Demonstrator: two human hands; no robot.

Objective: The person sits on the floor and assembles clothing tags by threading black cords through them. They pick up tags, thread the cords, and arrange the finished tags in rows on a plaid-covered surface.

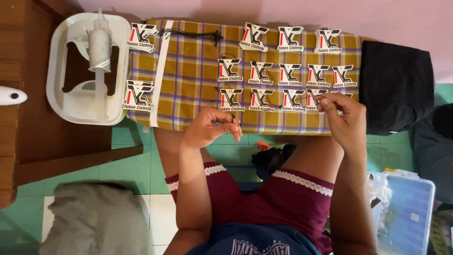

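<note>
Fingers [325, 101] on a tag [315, 100], perhaps pinching; black cloth [395, 85] beside.

This looks like a home used for small garment piecework: a person sits on a green tiled floor [132, 165] before a low ironing board padded with yellow-and-purple checked cloth [193, 80], where rows of printed white card clothing tags [288, 75] lie; a folded black fabric pile [396, 89] and a clear plastic storage box [406, 208] sit nearby

Checked cloth board cover [188, 80], glossy card tags [289, 74]
</note>
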